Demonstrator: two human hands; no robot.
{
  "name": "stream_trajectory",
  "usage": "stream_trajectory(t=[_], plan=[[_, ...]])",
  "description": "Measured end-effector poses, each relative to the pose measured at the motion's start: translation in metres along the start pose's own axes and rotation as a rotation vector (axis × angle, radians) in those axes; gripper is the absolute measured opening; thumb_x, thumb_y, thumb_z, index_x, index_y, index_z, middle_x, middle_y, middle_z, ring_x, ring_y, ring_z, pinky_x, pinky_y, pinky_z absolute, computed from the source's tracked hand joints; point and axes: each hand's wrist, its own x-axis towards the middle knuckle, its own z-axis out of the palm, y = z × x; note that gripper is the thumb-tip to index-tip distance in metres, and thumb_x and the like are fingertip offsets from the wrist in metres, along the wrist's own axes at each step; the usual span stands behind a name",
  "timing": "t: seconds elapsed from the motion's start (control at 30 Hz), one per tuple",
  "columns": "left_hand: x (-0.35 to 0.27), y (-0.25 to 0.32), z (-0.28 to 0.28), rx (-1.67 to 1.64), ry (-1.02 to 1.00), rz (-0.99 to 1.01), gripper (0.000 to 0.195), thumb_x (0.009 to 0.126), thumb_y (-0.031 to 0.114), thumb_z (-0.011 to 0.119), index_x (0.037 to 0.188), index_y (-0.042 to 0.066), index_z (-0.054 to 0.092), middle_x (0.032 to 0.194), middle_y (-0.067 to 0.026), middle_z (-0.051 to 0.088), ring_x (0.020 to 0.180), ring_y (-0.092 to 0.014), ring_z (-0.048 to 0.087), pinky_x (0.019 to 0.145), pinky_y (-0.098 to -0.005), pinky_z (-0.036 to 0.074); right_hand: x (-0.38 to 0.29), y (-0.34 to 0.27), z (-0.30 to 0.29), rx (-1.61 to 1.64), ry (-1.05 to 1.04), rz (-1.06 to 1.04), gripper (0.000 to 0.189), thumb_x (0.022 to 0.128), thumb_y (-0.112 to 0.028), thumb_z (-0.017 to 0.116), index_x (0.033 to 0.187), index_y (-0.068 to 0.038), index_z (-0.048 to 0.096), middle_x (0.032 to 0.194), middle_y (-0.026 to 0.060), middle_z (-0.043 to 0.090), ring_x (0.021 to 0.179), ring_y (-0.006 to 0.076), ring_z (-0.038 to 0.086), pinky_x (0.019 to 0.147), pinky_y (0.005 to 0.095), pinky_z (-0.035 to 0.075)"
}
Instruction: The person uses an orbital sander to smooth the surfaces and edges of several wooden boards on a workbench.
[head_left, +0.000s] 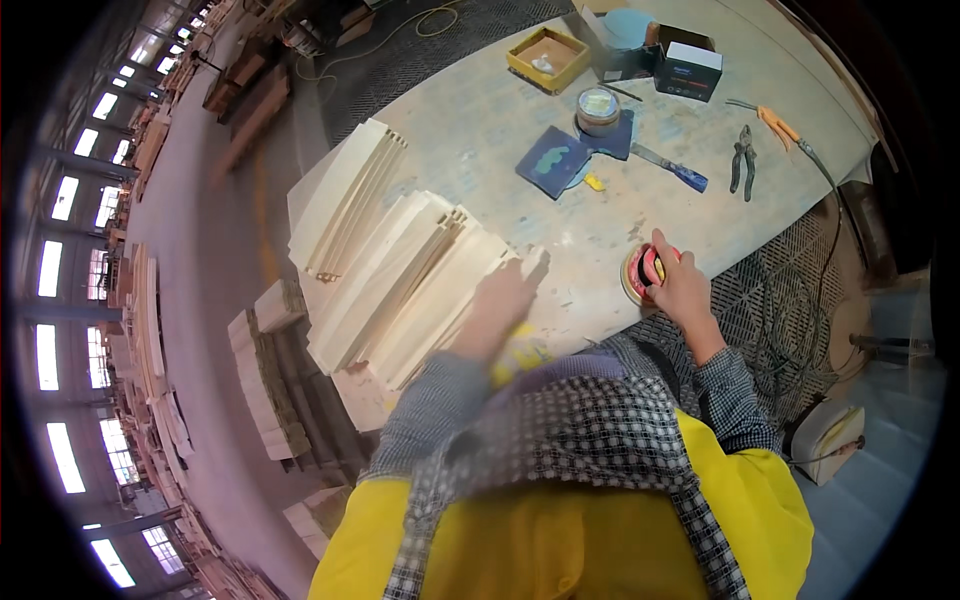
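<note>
My right hand (684, 289) grips a round red, black and yellow object (645, 274) at the table's near edge; its kind is partly hidden by my fingers. Blurred, my left hand (499, 300) is at the right end of the nearest pale wooden boards (439, 307). Whether it holds a board or only touches one cannot be made out. Beyond these lie more boards (382, 262) and a farther stack (349, 199), with small notches at their ends. All rest on the dusty worktable (465, 157).
Farther back are dark abrasive sheets (553, 161), a round tin (598, 112), a blue-handled scraper (679, 172), pliers (742, 163), an orange air blow gun (778, 127), a yellow tray (549, 60) and a black box (688, 73). Hoses (787, 337) coil over floor matting at right; timber (266, 382) stands left.
</note>
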Motion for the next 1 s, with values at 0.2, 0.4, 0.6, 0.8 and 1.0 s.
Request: stream_trajectory(t=[0.2, 0.4, 0.6, 0.8, 1.0], plan=[[-0.073, -0.082, -0.115, -0.879, 0.565, -0.136, 0.034, 0.078, 0.022, 0.066, 0.103, -0.001, 0.063, 0.091, -0.0154, 0.067, 0.086, -0.027, 0.065, 0.073, -0.0358, 0.052, 0.019, -0.003, 0.004, 0.050, -0.068, 0.007, 0.091, 0.062, -0.022, 0.071, 0.143, -0.031, 0.031, 0.104, 0.0203, 0.053, 0.086, 0.0403, 0.060, 0.076, 0.0440, 0.051], [-0.130, -0.112, -0.090, -1.675, 1.043, -0.235, 0.038, 0.088, 0.003, 0.055, 0.123, -0.009, 0.046, 0.116, -0.0191, 0.057, 0.103, -0.028, 0.060, 0.089, -0.0368, 0.051, 0.038, 0.003, 0.011, 0.072, -0.012, -0.077, 0.088, 0.062, -0.022, 0.069, 0.142, -0.031, 0.033, 0.101, 0.0186, 0.054, 0.085, 0.0391, 0.061, 0.075, 0.0436, 0.051], [-0.163, -0.090, -0.006, -1.880, 0.959, -0.761, 0.033, 0.091, 0.012, 0.054, 0.121, -0.004, 0.049, 0.115, -0.0131, 0.058, 0.103, -0.026, 0.060, 0.083, -0.0352, 0.053, 0.073, -0.018, 0.005, 0.050, 0.002, -0.095, 0.085, 0.065, -0.022, 0.068, 0.142, -0.029, 0.034, 0.107, 0.0195, 0.054, 0.090, 0.0386, 0.061, 0.078, 0.0430, 0.050], [-0.185, -0.112, 0.052, -1.929, 1.051, -0.954, 0.026, 0.083, 0.002, 0.057, 0.109, -0.001, 0.054, 0.098, -0.0130, 0.062, 0.081, -0.024, 0.064, 0.057, -0.0321, 0.051, 0.086, -0.015, 0.020, 0.029, 0.020, -0.089, 0.081, 0.067, -0.020, 0.067, 0.140, -0.026, 0.034, 0.107, 0.0215, 0.055, 0.091, 0.0392, 0.061, 0.077, 0.0442, 0.051], [-0.174, -0.136, 0.054, -1.807, 1.193, -0.912, 0.031, 0.077, -0.003, 0.058, 0.106, 0.001, 0.049, 0.092, -0.0121, 0.058, 0.068, -0.024, 0.057, 0.048, -0.0333, 0.043, 0.089, -0.022, 0.024, -0.020, 0.062, -0.082, 0.068, 0.069, -0.018, 0.066, 0.131, -0.025, 0.040, 0.104, 0.0216, 0.055, 0.085, 0.0405, 0.063, 0.073, 0.0458, 0.051]])
